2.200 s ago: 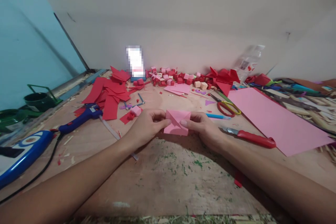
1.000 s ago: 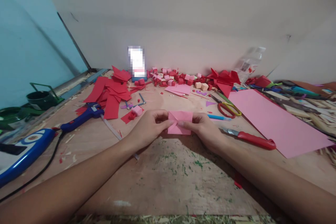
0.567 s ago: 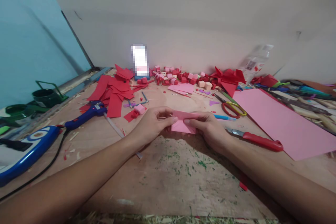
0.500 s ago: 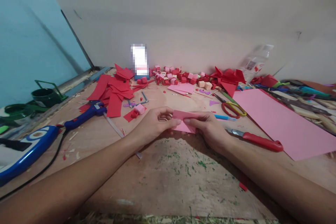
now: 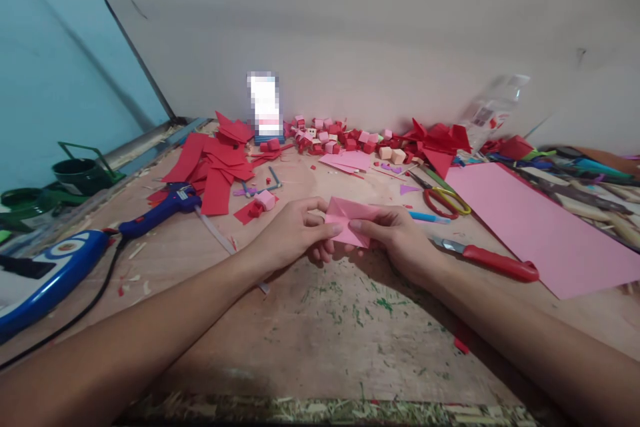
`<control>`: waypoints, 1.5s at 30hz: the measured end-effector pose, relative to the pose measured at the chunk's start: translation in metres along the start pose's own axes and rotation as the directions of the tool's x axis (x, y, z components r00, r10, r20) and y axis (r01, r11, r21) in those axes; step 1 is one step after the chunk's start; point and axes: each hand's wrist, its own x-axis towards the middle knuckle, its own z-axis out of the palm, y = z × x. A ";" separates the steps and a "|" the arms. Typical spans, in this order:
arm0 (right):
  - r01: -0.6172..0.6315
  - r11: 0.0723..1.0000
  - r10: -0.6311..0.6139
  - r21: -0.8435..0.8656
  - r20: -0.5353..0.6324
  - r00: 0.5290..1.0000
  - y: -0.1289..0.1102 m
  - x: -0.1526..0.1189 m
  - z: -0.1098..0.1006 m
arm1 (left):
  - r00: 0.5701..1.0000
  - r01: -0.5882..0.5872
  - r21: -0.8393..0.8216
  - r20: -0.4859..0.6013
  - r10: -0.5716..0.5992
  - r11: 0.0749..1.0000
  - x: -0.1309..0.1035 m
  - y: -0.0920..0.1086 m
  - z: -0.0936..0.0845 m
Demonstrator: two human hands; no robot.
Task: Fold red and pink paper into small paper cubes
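A small pink paper [image 5: 345, 217] with creases and a folded flap is held up above the middle of the wooden table. My left hand [image 5: 307, 230] pinches its left side, thumb on the front and fingers behind. From the right, my right hand [image 5: 395, 230] grips the other side, its thumb pressed on the paper near the centre. Some fingertips show beneath the lower edge. Left of my left hand, a pink cube [image 5: 265, 200] and small red pieces rest on a red paper scrap.
Red paper strips [image 5: 217, 173] and a blue glue gun [image 5: 160, 210] lie left. Small paper cubes [image 5: 350, 140] line the back near a lit phone [image 5: 265, 107]. Scissors [image 5: 440, 202], a red-handled cutter [image 5: 500, 263] and a large pink sheet [image 5: 540, 227] lie right.
The pink paper has tilted and shows more creases. My left thumb has shifted slightly left, and more of the left fingers show below. The view has moved slightly.
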 end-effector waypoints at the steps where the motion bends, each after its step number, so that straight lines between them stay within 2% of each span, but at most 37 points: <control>1: 0.000 1.000 0.000 0.016 0.008 1.000 -0.001 0.000 0.000 | 1.000 -0.006 0.007 -0.007 0.006 1.000 0.000 0.000 0.000; 7: -0.051 0.996 0.049 0.069 0.043 0.998 -0.002 0.001 0.001 | 0.996 -0.027 -0.008 -0.087 0.026 1.000 0.002 0.001 0.000; 13: -0.056 0.997 0.054 0.054 0.038 0.998 -0.001 0.003 0.001 | 0.995 -0.020 -0.028 -0.096 0.018 0.999 0.001 0.002 0.000; 18: -0.066 0.990 0.056 0.124 0.083 0.995 0.000 0.003 -0.003 | 0.984 -0.004 -0.013 -0.179 0.002 1.000 0.003 0.003 0.000; 22: -0.096 0.989 0.087 0.111 0.083 0.993 -0.003 0.003 -0.003 | 0.974 -0.009 -0.020 -0.225 0.005 1.000 0.004 0.005 -0.001; 29: -0.080 0.992 0.075 0.098 0.054 0.996 -0.003 0.003 0.000 | 0.980 -0.015 -0.036 -0.197 0.008 0.999 0.006 0.002 -0.003; 34: -0.033 0.992 0.032 0.122 0.006 0.999 0.002 0.004 0.001 | 0.995 0.016 -0.038 -0.101 -0.019 0.999 0.004 -0.002 0.000; 36: -0.028 0.989 0.025 0.145 0.023 0.999 0.003 0.004 0.001 | 0.994 -0.017 -0.027 -0.112 0.014 0.999 0.003 -0.002 0.000; 40: -0.024 0.986 0.022 0.168 0.012 1.000 0.001 0.003 0.001 | 0.975 -0.090 0.049 -0.199 0.098 0.995 0.004 0.003 -0.003; 45: 0.007 0.987 -0.003 0.158 -0.031 1.000 0.004 0.003 0.000 | 0.978 -0.067 0.037 -0.195 0.073 0.997 0.004 0.006 -0.003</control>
